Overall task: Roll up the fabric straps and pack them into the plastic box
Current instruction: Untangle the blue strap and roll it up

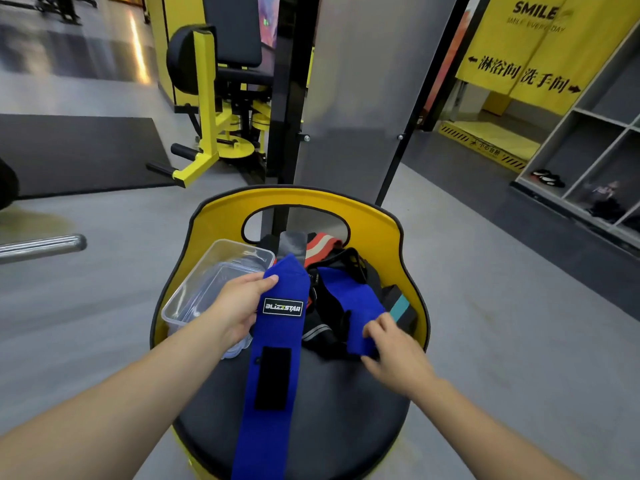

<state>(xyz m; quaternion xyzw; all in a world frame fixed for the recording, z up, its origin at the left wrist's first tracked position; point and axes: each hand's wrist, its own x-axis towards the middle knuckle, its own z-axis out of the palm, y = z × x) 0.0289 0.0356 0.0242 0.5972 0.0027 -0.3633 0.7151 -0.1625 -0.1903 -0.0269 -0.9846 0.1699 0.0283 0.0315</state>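
Nearest the lens, at six o'clock: loose tail of a blue fabric strap (273, 393), draped down over the front edge of a round black padded seat (329, 427), a black hook-and-loop patch sewn on its face. Higher up the same strap, a "BLIZZSTAR" label, and beside it the left hand (239, 306), thumb on top, fingers curled underneath, pinching the strap's left edge just below its upper end. At three o'clock from that, the right hand (391, 344), fingers bent around the lower end of a second blue strap (353, 313); grip blurred, but apparently clasping the cloth. Between and behind the two blue pieces, at twelve o'clock on the seat, a tangled heap of other straps (329, 261): black webbing, a red-and-cream striped band, a grey tab. At the heap's four o'clock, a dark band with a teal stripe (401, 306) against the seat wall. Clear plastic box (214, 282) at ten o'clock on the seat, open-topped, partly behind the left wrist, what looks like a transparent lid inside it. Curved yellow backrest (374, 216) with a cut-out handle wrapped round the rear. Beyond, grey gym floor, a yellow exercise machine (207, 109) at eleven o'clock, yellow banners at one o'clock.
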